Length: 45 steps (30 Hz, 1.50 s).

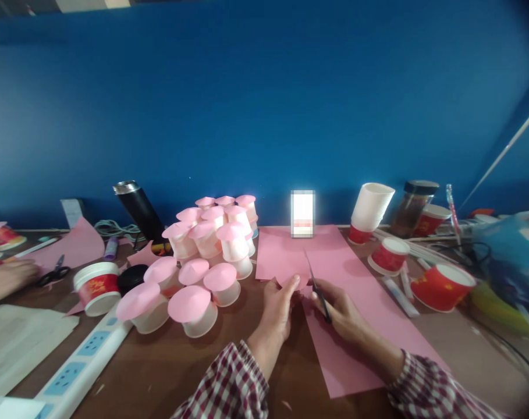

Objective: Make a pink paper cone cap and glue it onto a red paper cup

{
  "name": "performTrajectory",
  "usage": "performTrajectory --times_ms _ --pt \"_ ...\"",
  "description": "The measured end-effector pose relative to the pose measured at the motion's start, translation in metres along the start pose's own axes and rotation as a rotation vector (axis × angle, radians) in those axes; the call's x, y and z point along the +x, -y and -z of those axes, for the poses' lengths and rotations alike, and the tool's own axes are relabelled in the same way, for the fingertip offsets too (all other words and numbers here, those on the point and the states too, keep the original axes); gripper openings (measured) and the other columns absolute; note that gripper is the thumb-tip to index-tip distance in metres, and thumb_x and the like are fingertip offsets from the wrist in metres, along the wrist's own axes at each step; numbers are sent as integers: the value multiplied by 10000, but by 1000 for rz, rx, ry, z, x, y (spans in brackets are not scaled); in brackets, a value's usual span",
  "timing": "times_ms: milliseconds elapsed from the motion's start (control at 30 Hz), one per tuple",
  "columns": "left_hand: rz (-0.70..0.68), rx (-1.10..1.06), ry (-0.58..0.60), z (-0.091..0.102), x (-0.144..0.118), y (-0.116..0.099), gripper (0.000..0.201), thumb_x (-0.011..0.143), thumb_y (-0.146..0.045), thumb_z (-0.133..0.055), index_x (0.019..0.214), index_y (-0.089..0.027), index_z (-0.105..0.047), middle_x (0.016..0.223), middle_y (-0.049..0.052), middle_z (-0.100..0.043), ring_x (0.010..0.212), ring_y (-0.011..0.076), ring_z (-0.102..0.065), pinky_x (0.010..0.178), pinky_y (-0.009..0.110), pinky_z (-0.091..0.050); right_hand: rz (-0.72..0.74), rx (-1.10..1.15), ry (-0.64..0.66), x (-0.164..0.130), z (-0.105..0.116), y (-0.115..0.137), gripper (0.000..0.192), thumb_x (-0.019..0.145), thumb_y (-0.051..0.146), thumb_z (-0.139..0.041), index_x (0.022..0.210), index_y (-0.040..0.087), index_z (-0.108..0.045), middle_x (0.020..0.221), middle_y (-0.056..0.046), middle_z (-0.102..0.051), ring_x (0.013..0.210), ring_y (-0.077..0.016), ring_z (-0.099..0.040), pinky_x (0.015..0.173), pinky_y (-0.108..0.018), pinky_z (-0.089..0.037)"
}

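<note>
Scissors (319, 291): clasped in your right hand (345, 311), blades partly open, biting into pink paper (355, 302) lying flat on the table (268, 372). Left hand (279, 305): pinches the paper's rounded edge just beside the blades. Risk: nicked fingertips (295, 281); ragged cut if the sheet slides.

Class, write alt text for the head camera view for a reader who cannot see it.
The right hand works scissors into pink paper that the left hand steadies on a brown table. Pink-capped white cups cluster left; red cups lie right.
</note>
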<state>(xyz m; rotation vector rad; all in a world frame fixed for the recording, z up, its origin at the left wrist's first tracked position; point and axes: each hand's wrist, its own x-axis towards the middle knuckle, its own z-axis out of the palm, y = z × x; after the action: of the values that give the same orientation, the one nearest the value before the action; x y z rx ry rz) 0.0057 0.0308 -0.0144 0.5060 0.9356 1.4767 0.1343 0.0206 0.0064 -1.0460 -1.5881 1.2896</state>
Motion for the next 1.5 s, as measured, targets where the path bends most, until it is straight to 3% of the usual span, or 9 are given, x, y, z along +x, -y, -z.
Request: performTrajectory --times_ms 567,867,1500 --pt "19 7 -20 -2 -1 -3 322 606 -309 -783 743 -160 -533 605 -38 -569 529 94 -545 537 236 -448 -79 -45 -77 1 2 -9 492 801 506 -580 1123 134 -593 759 -33 -628 666 -152 -543 557 -246 -440" --pt "-2 -11 -5 -3 -1 -5 318 598 -303 -786 730 -157 -536 595 -49 -550 511 75 -523 529 214 -435 -137 -59 -77 1 2 -3 548 789 540 -568 1126 108 -586 648 7 -552 511 -88 -400 453 -218 -350" --pt "-1 10 -46 -5 0 -11 318 613 -272 -772 790 -144 -541 618 -40 -553 503 63 -510 499 192 -431 -164 -52 -64 5 4 -2 606 725 584 -613 1072 87 -607 603 27 -503 480 -67 -361 423 -208 -287"
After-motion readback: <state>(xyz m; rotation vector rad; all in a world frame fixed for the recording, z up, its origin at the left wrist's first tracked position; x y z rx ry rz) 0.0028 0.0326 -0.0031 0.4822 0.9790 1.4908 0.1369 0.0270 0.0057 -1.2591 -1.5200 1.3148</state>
